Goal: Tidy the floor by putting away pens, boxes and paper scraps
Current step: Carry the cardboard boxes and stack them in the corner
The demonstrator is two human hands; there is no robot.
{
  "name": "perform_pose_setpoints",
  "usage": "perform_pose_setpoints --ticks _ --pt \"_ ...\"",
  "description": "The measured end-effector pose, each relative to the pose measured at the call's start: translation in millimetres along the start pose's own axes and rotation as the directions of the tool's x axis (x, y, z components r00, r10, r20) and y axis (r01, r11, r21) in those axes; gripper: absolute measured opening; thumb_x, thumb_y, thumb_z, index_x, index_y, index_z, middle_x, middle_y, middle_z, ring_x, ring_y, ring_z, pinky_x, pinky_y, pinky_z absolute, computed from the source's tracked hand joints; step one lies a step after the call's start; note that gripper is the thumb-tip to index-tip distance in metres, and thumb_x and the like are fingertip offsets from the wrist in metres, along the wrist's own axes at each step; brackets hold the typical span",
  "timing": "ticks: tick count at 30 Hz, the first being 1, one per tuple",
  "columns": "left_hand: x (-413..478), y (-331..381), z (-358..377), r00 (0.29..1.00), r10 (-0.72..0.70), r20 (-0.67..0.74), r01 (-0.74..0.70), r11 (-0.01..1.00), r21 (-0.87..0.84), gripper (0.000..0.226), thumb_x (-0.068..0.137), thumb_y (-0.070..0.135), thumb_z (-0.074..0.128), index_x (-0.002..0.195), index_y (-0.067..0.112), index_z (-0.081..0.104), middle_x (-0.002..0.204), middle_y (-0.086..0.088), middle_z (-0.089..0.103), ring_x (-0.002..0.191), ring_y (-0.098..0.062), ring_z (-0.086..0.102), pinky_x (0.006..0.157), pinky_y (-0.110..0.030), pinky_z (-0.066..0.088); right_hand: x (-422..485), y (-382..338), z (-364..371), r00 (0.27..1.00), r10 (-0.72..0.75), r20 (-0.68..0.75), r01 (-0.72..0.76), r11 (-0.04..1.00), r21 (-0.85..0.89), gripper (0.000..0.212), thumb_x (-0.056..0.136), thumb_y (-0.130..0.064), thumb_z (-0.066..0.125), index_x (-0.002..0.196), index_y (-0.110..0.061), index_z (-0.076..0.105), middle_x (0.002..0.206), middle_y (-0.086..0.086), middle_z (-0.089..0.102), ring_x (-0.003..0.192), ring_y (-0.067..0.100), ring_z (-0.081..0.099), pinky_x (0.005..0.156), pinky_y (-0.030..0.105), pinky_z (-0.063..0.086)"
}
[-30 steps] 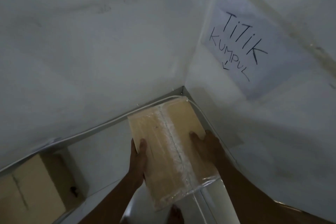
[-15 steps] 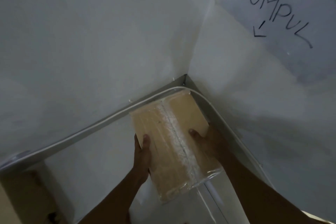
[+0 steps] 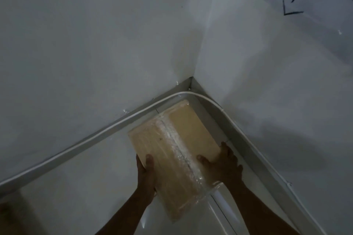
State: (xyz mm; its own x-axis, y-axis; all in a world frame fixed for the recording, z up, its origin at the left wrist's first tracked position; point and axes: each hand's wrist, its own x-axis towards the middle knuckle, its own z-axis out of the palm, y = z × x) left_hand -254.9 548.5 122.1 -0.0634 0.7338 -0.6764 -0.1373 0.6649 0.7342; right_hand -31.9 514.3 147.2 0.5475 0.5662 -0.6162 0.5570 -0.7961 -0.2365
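White walls (image 3: 95,44) meet at a corner (image 3: 191,80) above a glossy pale floor (image 3: 76,187), all of it in dim light. A grey baseboard (image 3: 219,116) runs along the foot of both walls away from that corner, and a thin white cable (image 3: 114,125) follows it, curving round just in front of the corner instead of reaching into it. Up and to the right of the corner, a sheet of paper (image 3: 315,25) is fixed to the wall; it carries dark handwritten strokes, cut off by the picture's edge, and a hand-drawn arrow (image 3: 292,4) pointing down and to the left. Just in front of the corner, inside the cable's curve, is a cardboard box (image 3: 191,131), its top seam sealed with a strip of clear, crinkled tape (image 3: 177,139). Its far end lies close to the corner, and its near end points back toward the person. Whether its underside touches the floor cannot be told. The left hand (image 3: 146,173) grasps the box's near left edge, thumb lying on top. The right hand (image 3: 223,166) grasps the near right edge, thumb on top close to the tape and fingers down the side. Each grip is clenched round the box, and both forearms reach in from the lower edge.
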Motion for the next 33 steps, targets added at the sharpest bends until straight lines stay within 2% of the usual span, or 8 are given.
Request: perform_pose_setpoints --ticks 3,5,8,10,13,24,28,33 --pt "5.5 -4.1 1.7 0.999 -0.026 -0.04 0.027 0.999 0.023 0.053 0.098 0.042 0.039 0.148 0.038 0.02 0.149 -0.003 0.039 0.13 -0.025 0.044 0.102 -0.047 0.042 -12.0 -2.7 11.2 0.957 0.272 -0.096 -0.255 0.954 0.161 0.138 0.045 -0.09 0.059 0.15 -0.02 0.004 0.158 0.009 0.006 0.144 0.033 0.013 0.112 0.06 0.016" --pt "5.1 -5.4 0.3 0.998 -0.038 -0.051 0.04 0.999 0.03 0.053 0.098 0.043 0.04 0.147 0.04 0.021 0.147 -0.003 0.041 0.13 -0.028 0.045 0.103 -0.054 0.041 -23.0 -7.6 21.1 0.901 0.421 -0.104 -0.364 0.865 0.347 0.142 0.04 -0.083 0.071 0.149 -0.022 0.004 0.158 0.01 0.0 0.142 0.039 0.014 0.11 0.062 0.02" --pt "5.6 -4.6 -2.3 0.999 -0.02 -0.026 0.02 1.0 0.021 0.047 0.096 0.045 0.042 0.141 0.046 0.028 0.14 -0.002 0.048 0.125 -0.028 0.05 0.099 -0.059 0.043 -33.0 -13.4 32.9 0.855 0.518 -0.027 -0.365 0.638 0.677 0.137 0.044 -0.056 0.089 0.147 -0.027 0.005 0.152 0.022 0.01 0.13 0.05 0.032 0.103 0.058 0.036" --pt "8.0 -1.8 -0.8 1.0 -0.02 0.009 0.02 1.0 0.021 0.045 0.095 0.047 0.044 0.138 0.05 0.031 0.142 -0.001 0.047 0.127 -0.028 0.048 0.1 -0.06 0.042 -32.9 -16.1 30.9 0.851 0.525 0.004 -0.332 0.532 0.779 0.136 0.046 -0.042 0.093 0.147 -0.028 0.003 0.145 0.026 0.025 0.124 0.049 0.039 0.102 0.055 0.039" --pt "13.0 12.2 9.6 0.997 -0.069 0.042 0.068 0.998 0.015 0.044 0.097 0.044 0.042 0.139 0.049 0.028 0.139 0.001 0.046 0.125 -0.029 0.048 0.098 -0.062 0.042 -21.0 -21.3 21.2 0.84 0.542 0.023 -0.309 0.442 0.842 0.137 0.049 -0.034 0.094 0.149 -0.022 0.001 0.143 0.026 0.032 0.126 0.047 0.04 0.106 0.052 0.037" --pt "39.6 43.2 41.6 0.98 -0.181 0.082 0.178 0.983 0.04 0.057 0.096 0.049 0.037 0.144 0.051 0.007 0.15 -0.001 0.031 0.131 -0.039 0.039 0.097 -0.068 0.035 13.4 -33.2 -12.5 0.858 0.507 0.082 -0.294 0.355 0.887 0.126 0.059 -0.028 0.091 0.148 -0.009 0.004 0.145 0.023 0.032 0.129 0.041 0.04 0.108 0.047 0.035" --pt "42.3 45.4 40.6 0.954 -0.29 0.07 0.279 0.951 0.136 0.066 0.09 0.062 0.038 0.142 0.057 -0.001 0.154 -0.001 0.025 0.131 -0.04 0.037 0.084 -0.068 0.04 15.7 -31.7 -10.8 0.848 0.528 0.038 -0.294 0.41 0.863 0.128 0.052 -0.035 0.093 0.146 -0.01 0.009 0.141 0.023 0.036 0.126 0.042 0.042 0.107 0.051 0.039" --pt "42.4 53.8 37.9 0.924 -0.368 0.107 0.345 0.92 0.185 0.077 0.089 0.061 0.04 0.143 0.052 -0.015 0.16 -0.003 0.01 0.141 -0.04 0.021 0.091 -0.073 0.036 21.1 -30.5 -11.9 0.848 0.53 0.034 -0.304 0.432 0.849 0.126 0.052 -0.035 0.093 0.145 -0.01 0.012 0.139 0.024 0.037 0.125 0.043 0.043 0.105 0.052 0.04"
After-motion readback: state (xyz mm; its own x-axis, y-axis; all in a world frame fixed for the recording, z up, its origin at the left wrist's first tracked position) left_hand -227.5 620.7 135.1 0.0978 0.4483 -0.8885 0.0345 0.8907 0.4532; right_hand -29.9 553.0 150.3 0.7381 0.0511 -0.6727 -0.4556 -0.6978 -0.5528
